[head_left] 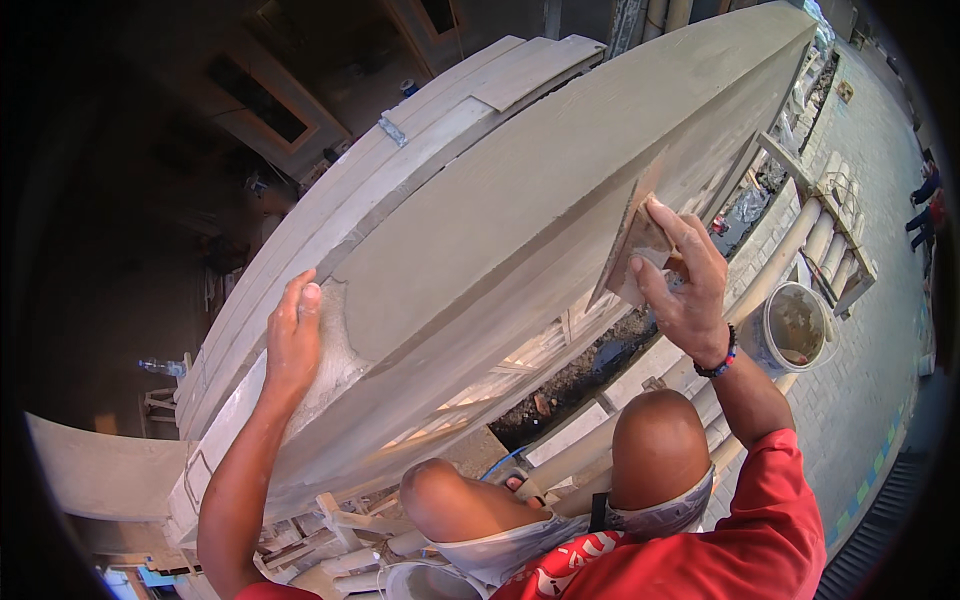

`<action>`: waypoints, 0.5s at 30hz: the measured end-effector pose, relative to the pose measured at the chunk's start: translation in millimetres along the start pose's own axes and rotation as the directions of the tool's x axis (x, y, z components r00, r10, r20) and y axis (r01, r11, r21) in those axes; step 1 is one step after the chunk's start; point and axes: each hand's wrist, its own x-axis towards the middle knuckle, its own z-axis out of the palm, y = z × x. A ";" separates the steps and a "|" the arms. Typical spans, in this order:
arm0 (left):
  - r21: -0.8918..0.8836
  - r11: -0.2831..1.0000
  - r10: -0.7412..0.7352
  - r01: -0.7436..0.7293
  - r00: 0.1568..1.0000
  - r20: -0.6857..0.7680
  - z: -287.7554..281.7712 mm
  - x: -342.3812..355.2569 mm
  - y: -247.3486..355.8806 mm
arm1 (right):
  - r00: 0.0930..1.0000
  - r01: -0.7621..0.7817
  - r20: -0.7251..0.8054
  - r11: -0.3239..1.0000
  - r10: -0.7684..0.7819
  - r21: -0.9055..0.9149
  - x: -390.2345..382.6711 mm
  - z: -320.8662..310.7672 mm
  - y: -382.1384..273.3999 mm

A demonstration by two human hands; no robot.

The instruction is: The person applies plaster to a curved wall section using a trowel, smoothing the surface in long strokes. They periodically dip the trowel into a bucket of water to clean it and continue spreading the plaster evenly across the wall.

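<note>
A long curved band of smooth grey plaster (540, 150) runs diagonally before me. My left hand (297, 340) rests at its inner edge, fingers extended, beside a rough, paler patch (335, 375) of the surface. My right hand (683, 285) grips a flat rectangular trowel (625, 245), held on edge against the band's sloping outer face. The thumb lies over the blade; part of the handle is hidden behind the fingers.
Layered pale boards (470, 70) line the inner side. Below me are scaffold poles (775, 255), a bucket (795, 325), another bucket (425, 585) and a dark trench (530, 420). My knees are bent. People (925, 205) stand at the far right on paving (880, 180).
</note>
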 end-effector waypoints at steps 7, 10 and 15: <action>0.089 0.996 0.017 -0.015 1.000 -0.022 0.6 0.4 7.0 | 0.990 0.120 -0.059 0.986 -0.127 -0.112 -1.3 68.1 2.6; 0.054 0.998 -0.016 0.016 1.000 -0.004 1.2 -0.6 14.1 | 0.965 0.203 0.190 0.972 -0.178 -0.118 -53.5 69.6 28.8; 0.054 0.996 -0.063 0.064 0.998 -0.020 -2.6 -5.4 11.5 | 0.992 0.098 -0.078 0.995 -0.098 -0.001 -26.8 35.0 21.8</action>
